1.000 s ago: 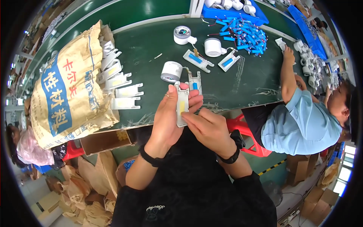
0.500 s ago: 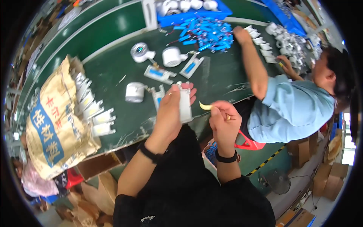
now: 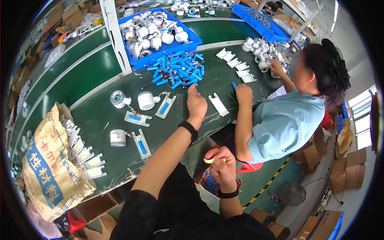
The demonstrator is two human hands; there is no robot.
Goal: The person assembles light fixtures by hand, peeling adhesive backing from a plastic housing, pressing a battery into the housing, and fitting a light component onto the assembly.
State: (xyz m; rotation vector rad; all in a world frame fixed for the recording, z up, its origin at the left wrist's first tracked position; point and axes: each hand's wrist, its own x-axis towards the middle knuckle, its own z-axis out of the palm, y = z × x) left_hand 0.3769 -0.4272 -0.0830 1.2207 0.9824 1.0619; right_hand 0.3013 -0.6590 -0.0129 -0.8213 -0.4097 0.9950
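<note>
My left hand (image 3: pixel 197 105) reaches over the green table to the near edge of a pile of blue cylindrical batteries (image 3: pixel 178 69) with thin wires. Its thumb is stretched out, the other fingers are partly hidden, and nothing shows in its grasp. Lower down, off the table's front edge, my right hand (image 3: pixel 222 171) pinches a curved pale yellow strip (image 3: pixel 209 161). To the right of my left hand lies a white plastic plate (image 3: pixel 218 105). Left of my forearm, white plates with blue batteries, such as one plate (image 3: pixel 145 149), lie near round white housings (image 3: pixel 118 138).
A paper sack (image 3: pixel 52 168) with white plates spilling out stands at left. Behind the batteries sits a blue tray (image 3: pixel 192 39) of white housings. At right, a co-worker (image 3: pixel 288 116) in light blue holds a blue battery near a row of white plates (image 3: pixel 236 64).
My left hand has let go of the white plate, now on the table, and moved to the battery pile. My right hand still holds the strip. The co-worker's hand has left the pile with a battery.
</note>
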